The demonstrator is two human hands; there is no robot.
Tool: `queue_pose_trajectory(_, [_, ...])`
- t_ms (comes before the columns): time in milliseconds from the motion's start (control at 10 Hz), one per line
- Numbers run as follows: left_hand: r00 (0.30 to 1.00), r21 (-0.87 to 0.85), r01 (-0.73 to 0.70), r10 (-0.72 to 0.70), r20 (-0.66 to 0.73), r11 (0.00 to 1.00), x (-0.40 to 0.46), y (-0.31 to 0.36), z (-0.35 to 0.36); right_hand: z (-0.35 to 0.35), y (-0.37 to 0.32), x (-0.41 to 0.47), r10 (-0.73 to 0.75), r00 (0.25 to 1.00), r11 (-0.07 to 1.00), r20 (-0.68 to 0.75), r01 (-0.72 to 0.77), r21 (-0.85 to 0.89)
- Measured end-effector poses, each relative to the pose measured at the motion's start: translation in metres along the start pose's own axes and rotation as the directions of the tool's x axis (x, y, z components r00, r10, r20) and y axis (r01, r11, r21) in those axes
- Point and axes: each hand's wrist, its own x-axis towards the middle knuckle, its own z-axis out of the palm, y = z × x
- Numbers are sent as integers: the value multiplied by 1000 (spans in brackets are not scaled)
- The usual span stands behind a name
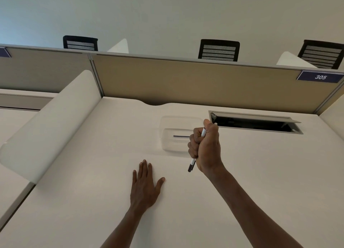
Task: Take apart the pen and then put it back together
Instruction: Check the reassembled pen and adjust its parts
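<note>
Head view showed my right hand [205,147] fisted round the pen [192,164], fingers [192,149] curled tight, raised above the surface [242,173]; my left hand [146,187] lay flat, fingers straight, holding nothing; a thin dark part lay in the clear tray [168,136], perhaps the refill; so I judged disassembly underway, reassembly all left.

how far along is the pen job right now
Nothing looks taken apart yet: the pen appears whole, gripped in the right hand in a fist. The left hand lies flat on the desk, idle. A clear container sits behind. Disassembly and reassembly both seem left.
</note>
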Motion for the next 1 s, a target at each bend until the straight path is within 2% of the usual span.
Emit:
queue_pose_trajectory(600, [1000, -3, -3, 3, -10, 1000, -1, 1, -1, -1, 2, -2, -10, 999, 1000, 33, 10, 1])
queue_pose_trajectory(900, [1000, -13, -4, 4, -10, 1000, -1, 0, 0, -4, 1, 3, 24, 997, 994, 73, -32, 108])
queue_pose_trajectory(1000, [1000, -11, 1, -1, 1, 1000, 0, 0, -1, -5, 2, 5, -17, 996, 993, 91, 6, 121])
